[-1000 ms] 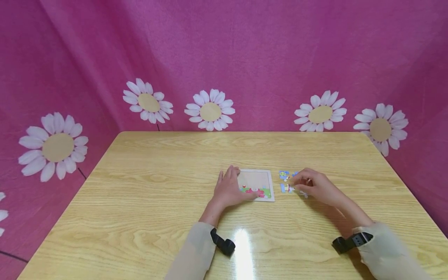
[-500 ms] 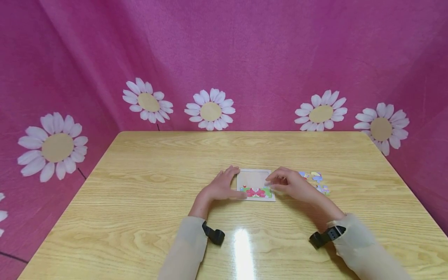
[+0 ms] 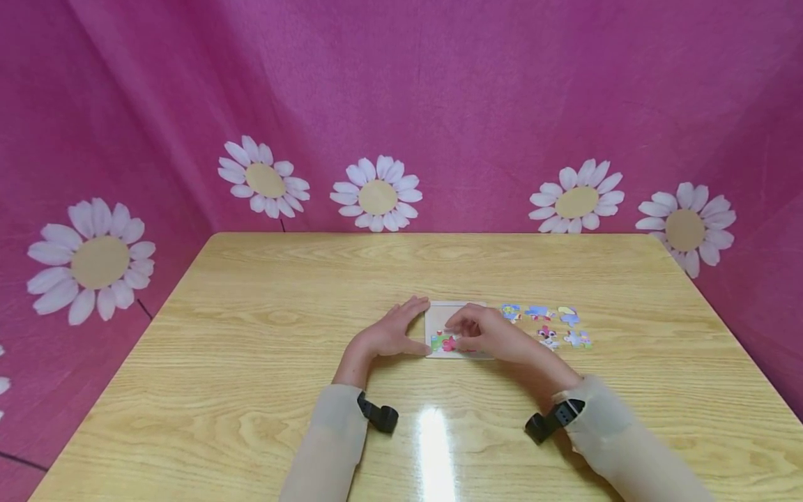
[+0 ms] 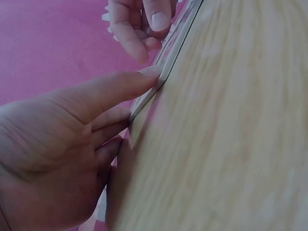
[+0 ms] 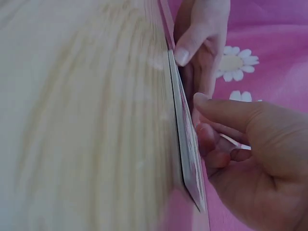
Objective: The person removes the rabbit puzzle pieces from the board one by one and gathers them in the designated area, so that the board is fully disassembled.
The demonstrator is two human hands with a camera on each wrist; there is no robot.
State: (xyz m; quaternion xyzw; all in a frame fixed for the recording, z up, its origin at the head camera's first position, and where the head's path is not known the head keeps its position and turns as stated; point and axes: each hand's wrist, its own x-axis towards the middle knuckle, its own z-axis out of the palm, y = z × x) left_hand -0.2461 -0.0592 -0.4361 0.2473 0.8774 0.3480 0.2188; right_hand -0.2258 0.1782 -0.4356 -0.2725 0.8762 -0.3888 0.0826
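A shallow puzzle tray [image 3: 439, 307] with a pale rim lies on the table, pink and green pieces [image 3: 437, 343] along its near side. My left hand [image 3: 385, 336] rests at the tray's left side, fingers stretched to the far left corner and thumb touching the near left corner. In the left wrist view that thumb [image 4: 115, 91] lies straight against the tray's edge. Over the tray's lower middle, my right hand [image 3: 489, 333] has thumb and fingers drawn together on a small puzzle piece [image 3: 451, 331], mostly hidden by the fingers. This hand also covers the tray's right part.
Right of the tray lie several loose puzzle pieces [image 3: 569, 316], blue, white and red, in loose rows. The wooden table [image 3: 251, 362] runs back to a pink curtain [image 3: 439, 118] with daisies. Both wrists wear black straps with cameras.
My right hand has moved left from the loose pieces to above the tray, carrying a piece from the near row. My left hand has drawn back slightly to the tray's left edge.
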